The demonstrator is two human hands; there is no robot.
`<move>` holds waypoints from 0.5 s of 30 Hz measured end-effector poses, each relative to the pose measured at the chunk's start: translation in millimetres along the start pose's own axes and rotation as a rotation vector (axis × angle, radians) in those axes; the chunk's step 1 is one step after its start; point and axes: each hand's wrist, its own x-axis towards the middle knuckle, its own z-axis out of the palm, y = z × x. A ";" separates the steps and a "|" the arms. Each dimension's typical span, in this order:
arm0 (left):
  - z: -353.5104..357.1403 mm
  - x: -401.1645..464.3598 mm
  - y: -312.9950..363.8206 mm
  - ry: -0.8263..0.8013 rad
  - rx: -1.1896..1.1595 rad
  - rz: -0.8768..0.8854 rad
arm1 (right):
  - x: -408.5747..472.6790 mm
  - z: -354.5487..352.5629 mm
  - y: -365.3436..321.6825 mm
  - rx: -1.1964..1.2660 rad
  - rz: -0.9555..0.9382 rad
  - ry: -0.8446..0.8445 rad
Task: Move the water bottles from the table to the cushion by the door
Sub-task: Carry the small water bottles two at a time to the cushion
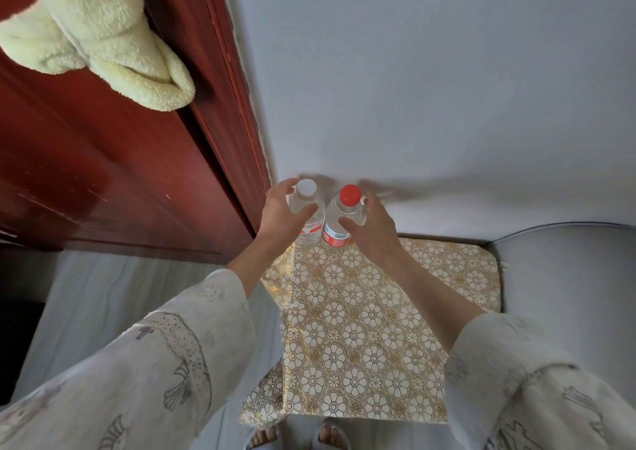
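A home: red wooden door (113, 160) (a plush toy (99, 33) hanging on it), patterned floral cushion (371, 329), slippered feet (296, 437).

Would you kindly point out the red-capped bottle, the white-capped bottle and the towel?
red-capped bottle (350, 195): head view, on its red cap.
white-capped bottle (306, 188): head view, on its white cap.
towel (103, 33): head view, on its folded middle.

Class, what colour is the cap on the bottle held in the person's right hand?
Red: the clear plastic bottle's cap in the right hand, shown in the head view.
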 end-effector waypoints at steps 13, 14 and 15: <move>-48.4 -56.9 0.5 -0.068 0.088 -0.139 | -88.3 -23.8 -30.6 -0.076 0.102 -0.202; -57.6 -70.5 3.4 -0.061 0.081 -0.145 | -100.4 -26.7 -38.2 -0.066 0.090 -0.229; -67.0 -84.6 7.7 -0.052 0.069 -0.144 | -110.9 -29.9 -47.9 -0.049 0.074 -0.256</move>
